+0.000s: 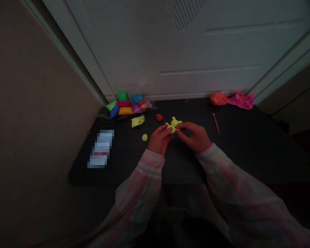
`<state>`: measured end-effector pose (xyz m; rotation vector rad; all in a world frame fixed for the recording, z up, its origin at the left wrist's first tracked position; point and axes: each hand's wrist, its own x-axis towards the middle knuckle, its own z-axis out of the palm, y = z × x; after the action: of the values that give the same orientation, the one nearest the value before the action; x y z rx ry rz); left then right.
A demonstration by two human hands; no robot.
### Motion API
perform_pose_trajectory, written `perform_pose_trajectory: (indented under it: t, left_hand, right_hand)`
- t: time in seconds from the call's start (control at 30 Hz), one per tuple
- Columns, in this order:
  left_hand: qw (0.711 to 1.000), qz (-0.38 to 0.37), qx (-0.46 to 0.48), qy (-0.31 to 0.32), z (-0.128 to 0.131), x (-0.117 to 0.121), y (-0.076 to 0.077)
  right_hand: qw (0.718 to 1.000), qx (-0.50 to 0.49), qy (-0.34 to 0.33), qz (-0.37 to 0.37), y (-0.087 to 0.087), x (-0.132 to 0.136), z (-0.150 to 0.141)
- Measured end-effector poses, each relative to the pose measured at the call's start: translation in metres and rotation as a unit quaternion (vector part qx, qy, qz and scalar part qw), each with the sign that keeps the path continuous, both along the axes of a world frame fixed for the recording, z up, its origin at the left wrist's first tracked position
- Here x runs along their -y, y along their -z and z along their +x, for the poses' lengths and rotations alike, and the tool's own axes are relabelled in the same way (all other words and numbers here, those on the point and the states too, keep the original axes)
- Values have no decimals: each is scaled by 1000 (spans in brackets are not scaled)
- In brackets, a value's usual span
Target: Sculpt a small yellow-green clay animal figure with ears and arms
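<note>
A small yellow clay figure (171, 129), with a round body, thin limbs and an eared head (174, 122), is held just above the dark table. My left hand (159, 139) is closed around its body, with the thumb lying across the front. On the other side, my right hand (195, 136) pinches a thin limb at the figure's right edge. A yellow clay ball (144, 137) lies left of my left hand, with a lump of red clay (159, 117) farther back. Near the ball is an opened yellow clay packet (137, 121).
Several coloured clay packets in a clear bag (125, 110) lie at the back left. A blurred-out rectangular item (101, 148) is at the left. A pink stick tool (216, 123) lies at the right, before orange (219, 99) and pink crumpled pieces (242, 100). A white panelled door (144, 44) stands behind.
</note>
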<state>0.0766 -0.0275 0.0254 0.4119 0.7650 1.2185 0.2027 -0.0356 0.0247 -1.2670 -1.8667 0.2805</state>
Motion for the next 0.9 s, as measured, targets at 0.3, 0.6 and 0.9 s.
perform_pose_trajectory:
  t: [0.3, 0.6, 0.9]
  left_hand:
    - [1000, 2, 17, -7, -1, -2, 1]
    - [1000, 7, 19, -2, 0, 0, 0]
    - [1000, 13, 23, 1, 0, -1, 0]
  right_hand:
    - [999, -5, 9, 34, 1, 0, 1]
    - [999, -7, 24, 43, 2, -1, 1]
    - [998, -33, 31, 48, 1, -2, 1]
